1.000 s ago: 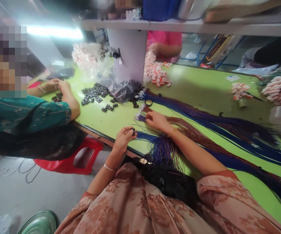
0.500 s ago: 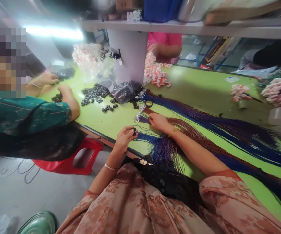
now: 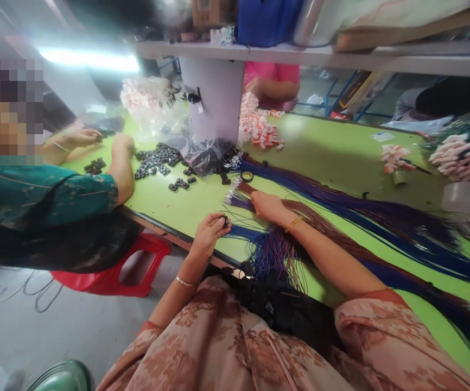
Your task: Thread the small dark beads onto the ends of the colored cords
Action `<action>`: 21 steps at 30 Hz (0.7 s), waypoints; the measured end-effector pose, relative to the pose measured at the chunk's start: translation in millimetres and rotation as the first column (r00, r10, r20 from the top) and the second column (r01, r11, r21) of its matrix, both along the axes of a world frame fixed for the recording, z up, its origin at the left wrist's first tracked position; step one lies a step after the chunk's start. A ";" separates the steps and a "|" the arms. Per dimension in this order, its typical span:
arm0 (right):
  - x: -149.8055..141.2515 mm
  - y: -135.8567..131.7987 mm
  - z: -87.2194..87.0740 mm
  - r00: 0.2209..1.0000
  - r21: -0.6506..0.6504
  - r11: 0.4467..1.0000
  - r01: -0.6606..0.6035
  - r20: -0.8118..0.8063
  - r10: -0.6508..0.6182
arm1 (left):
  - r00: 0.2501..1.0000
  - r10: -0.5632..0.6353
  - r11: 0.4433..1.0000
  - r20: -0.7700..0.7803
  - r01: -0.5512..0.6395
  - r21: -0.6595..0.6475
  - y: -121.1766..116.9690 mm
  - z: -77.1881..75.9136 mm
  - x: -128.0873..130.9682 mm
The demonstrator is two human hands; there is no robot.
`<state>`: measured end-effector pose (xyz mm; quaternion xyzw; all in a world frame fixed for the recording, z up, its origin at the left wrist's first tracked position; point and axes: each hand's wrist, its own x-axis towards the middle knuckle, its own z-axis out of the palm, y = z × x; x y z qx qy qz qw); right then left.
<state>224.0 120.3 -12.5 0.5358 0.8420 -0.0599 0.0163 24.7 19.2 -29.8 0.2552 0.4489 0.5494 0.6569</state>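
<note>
Between the thumb and fingers of my left hand (image 3: 209,234) is a small black plastic connector housing (image 3: 224,221). Blue wires (image 3: 243,232) run from beside that hand toward a tangle of blue and brown wire ends (image 3: 275,252) near the table's front edge. My right hand (image 3: 270,207) is closed at the brown wire bundle (image 3: 312,217), close to its silvery terminal ends (image 3: 234,190). Its fingertips are partly hidden, so whether a wire is pinched in them is unclear. A roll of black tape (image 3: 247,176) lies just beyond.
Loose black housings (image 3: 159,158) lie left of a plastic bag (image 3: 208,157). A second blue wire bundle (image 3: 324,190) stretches to the right. Orange and white connectors (image 3: 265,130) are heaped behind. A co-worker in a green sleeve (image 3: 48,190) sits at left; a shelf (image 3: 341,60) hangs overhead.
My right hand has shifted very slightly along the wires; my left hand keeps the black housing. The co-worker at left has moved both hands, and the view has tilted slightly.
</note>
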 end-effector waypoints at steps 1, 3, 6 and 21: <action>1.5 0.4 -0.1 0.999 0.009 1.000 0.017 -0.039 -0.017 | 1.000 -0.001 1.000 0.003 0.001 0.003 0.2 0.2 0.0; 3.2 1.5 0.8 0.987 0.019 0.999 0.042 -0.153 -0.039 | 1.000 0.002 1.000 0.006 -0.002 0.008 0.9 0.9 0.4; -2.4 2.5 5.0 0.921 0.024 1.000 0.010 -0.389 0.000 | 1.000 0.016 1.000 0.014 -0.017 0.011 2.5 1.8 2.7; -33.3 -43.8 13.6 0.616 -0.067 0.979 -0.194 -0.785 0.068 | 0.984 0.036 0.998 0.176 -0.045 0.044 6.2 -0.3 10.1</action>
